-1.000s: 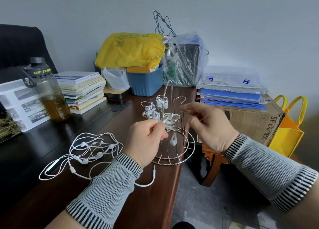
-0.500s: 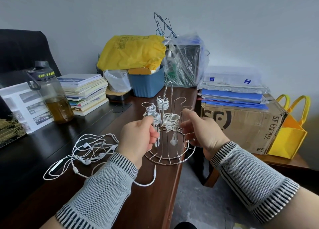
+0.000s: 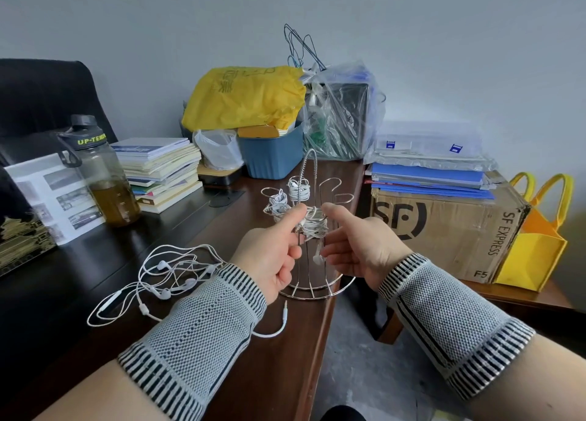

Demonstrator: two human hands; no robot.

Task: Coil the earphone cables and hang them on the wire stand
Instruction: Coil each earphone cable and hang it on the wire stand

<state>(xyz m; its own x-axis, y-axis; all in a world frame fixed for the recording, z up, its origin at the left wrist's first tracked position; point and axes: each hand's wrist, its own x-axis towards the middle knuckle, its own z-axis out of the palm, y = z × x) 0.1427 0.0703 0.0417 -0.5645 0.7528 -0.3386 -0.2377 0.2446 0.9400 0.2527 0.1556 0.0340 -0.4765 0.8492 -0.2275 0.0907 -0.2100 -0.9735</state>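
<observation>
A white coiled earphone bundle (image 3: 314, 225) is seen on a front hook of the silver wire stand (image 3: 312, 286), at the right edge of the dark wooden tabletop (image 3: 279, 373). It is flanked by both hands: left hand (image 3: 272, 255) curled, thumb raised against the coil; right hand (image 3: 358, 246) with fingers curled around the bundle's right side, thumb up. Two more white coils (image 3: 298, 189) are hung on far hooks. Loose tangled white earphones (image 3: 165, 278) are spread left of the stand. A brown cardboard box (image 3: 444, 230) is placed right.
</observation>
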